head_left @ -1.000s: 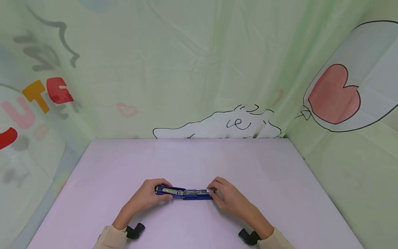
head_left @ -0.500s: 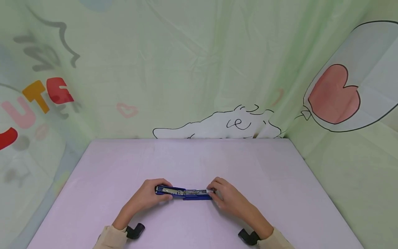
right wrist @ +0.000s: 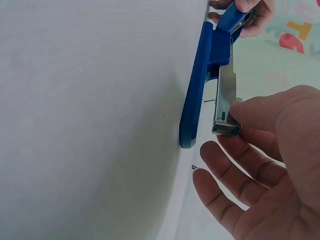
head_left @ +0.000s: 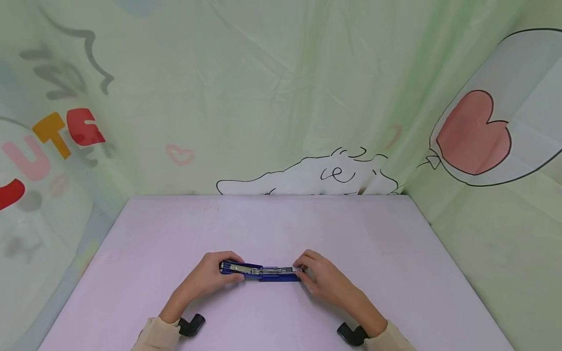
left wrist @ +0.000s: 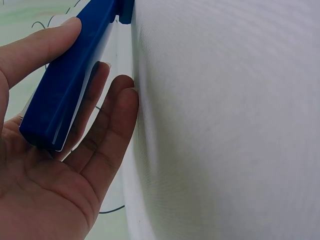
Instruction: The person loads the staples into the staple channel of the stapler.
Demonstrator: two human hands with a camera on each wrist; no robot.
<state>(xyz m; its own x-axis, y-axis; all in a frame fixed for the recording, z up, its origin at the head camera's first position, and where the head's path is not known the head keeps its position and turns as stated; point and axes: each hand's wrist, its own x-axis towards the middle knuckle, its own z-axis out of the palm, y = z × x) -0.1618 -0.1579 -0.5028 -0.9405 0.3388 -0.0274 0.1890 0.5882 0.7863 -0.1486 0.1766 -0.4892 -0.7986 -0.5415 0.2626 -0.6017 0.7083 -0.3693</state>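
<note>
A blue stapler is folded wide open between the two hands in the head view, its metal staple channel bare. My left hand grips the blue top cover, thumb on one side and fingers on the other, at its left end. With thumb and index finger, my right hand pinches the front end of the metal channel. The right wrist view shows the blue base along the table and the channel raised apart from it. The other right fingers are loosely bent below.
The pale lilac table spreads around the hands. A printed light green curtain hangs behind it and at both sides. Each wrist wears a black camera mount near a beige sleeve.
</note>
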